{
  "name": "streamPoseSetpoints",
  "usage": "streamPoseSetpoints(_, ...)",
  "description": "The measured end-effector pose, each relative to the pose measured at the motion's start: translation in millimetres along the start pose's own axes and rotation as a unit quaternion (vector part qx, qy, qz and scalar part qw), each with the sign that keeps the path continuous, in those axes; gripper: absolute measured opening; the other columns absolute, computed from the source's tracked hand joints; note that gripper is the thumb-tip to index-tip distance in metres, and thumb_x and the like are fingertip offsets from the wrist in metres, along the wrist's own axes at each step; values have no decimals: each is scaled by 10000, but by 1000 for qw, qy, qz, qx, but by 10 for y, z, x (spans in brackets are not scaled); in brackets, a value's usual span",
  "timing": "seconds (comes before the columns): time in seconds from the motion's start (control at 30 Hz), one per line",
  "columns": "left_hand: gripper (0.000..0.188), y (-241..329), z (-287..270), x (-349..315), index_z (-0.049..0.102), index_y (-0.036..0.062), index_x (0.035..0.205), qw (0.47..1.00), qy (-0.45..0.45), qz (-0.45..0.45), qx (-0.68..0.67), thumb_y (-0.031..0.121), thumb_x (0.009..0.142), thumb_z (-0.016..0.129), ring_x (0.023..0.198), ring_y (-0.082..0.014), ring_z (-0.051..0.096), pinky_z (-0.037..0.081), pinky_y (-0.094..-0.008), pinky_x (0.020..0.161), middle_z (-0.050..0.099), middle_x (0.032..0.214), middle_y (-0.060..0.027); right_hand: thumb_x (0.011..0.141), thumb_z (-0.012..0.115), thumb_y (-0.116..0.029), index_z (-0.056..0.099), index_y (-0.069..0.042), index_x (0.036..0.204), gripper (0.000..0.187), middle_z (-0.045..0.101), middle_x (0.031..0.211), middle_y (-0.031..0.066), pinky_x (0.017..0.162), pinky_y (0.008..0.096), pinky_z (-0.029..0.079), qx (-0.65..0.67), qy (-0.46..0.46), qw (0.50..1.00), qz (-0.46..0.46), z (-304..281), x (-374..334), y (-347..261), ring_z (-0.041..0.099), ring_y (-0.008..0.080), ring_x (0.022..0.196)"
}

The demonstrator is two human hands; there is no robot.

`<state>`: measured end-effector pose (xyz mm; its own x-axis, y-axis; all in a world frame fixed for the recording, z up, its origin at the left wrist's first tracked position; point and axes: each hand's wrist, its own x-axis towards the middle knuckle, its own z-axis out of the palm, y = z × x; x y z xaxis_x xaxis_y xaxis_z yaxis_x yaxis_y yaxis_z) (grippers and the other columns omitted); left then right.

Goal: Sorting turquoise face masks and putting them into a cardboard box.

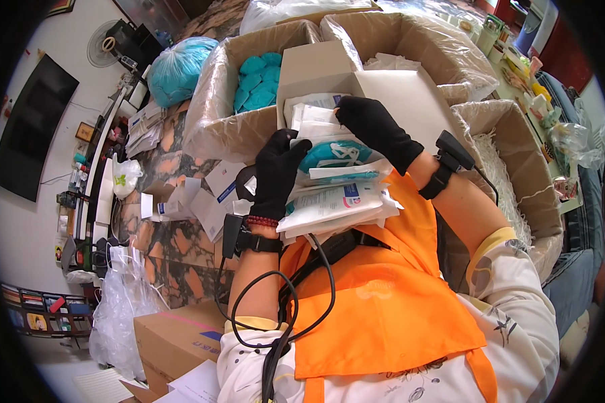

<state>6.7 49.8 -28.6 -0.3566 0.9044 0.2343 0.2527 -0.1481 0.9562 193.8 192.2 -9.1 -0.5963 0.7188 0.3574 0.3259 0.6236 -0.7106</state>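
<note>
Both my hands wear black gloves. My left hand (277,176) grips the left edge of a stack of white flat packets (336,198) that rests against my orange apron (383,302). A teal item (333,154) in a clear wrapper lies on top of the stack. My right hand (376,127) presses down on the far end of the stack, its fingers at the papers inside an open white carton (316,70). Each wrist carries a black strapped device with a cable.
A cardboard box lined with plastic (208,101) holds teal folded items (257,80). Another lined box (417,40) stands behind; one with white shredded paper (501,174) is at right. Small white cartons (208,198) lie on the patterned floor. A brown box (175,339) sits near my left elbow.
</note>
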Motion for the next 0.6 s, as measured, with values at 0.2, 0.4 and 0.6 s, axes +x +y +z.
streamPoseSetpoints(0.2, 199, 39, 20, 1, 670, 14, 1098, 999, -3, 26, 20, 112, 927, 691, 859, -86, 615, 497, -250, 764, 694, 964, -29, 944, 695, -232, 701, -4, 1135, 297, 735, 994, 162, 865, 321, 538, 27, -82, 996, 34, -6, -69, -179, 699, 225, 885)
streamPoseSetpoints(0.4, 225, 121, 27, -15, 678, 2, 1095, 998, -29, 18, 46, 180, 959, 663, 851, -106, 622, 509, -289, 764, 704, 945, -47, 924, 668, -300, 732, -71, 1019, 256, 719, 979, 182, 862, 421, 549, -54, -77, 994, -61, 6, -56, -80, 683, 384, 894)
streamPoseSetpoints(0.6, 288, 165, 4, 75, 689, -6, 1097, 992, -33, 50, 113, 253, 981, 643, 826, -114, 616, 496, -300, 744, 709, 914, -75, 918, 660, -285, 735, -82, 1038, 247, 718, 980, 185, 846, 426, 549, -58, -136, 985, -92, 10, -1, -154, 687, 370, 895)
